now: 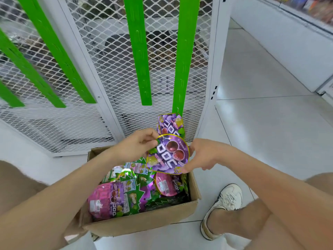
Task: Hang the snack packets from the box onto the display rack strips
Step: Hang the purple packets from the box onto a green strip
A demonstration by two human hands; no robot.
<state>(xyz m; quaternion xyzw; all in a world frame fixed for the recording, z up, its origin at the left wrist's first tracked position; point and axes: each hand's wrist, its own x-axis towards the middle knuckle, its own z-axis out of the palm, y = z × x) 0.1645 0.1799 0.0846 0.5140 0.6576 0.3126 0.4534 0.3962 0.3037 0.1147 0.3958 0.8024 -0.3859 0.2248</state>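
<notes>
The person holds a purple packet (167, 154) between both hands, just above the far end of the cardboard box (144, 224). The left hand (138, 147) pinches the packet's upper left edge, fingers curled on it; the right hand (201, 156) grips its right side, thumb pressed on the lower corner. Behind it a second purple packet (170, 123) sits at the lower end of the rightmost green strip (183, 69) (whether it is hooked on cannot be told). More packets (115, 197), pink, purple and green, lie heaped in the box. The strips hang against a white mesh rack (108, 51). A white shoe (221, 204) stands on the floor right of the box.
</notes>
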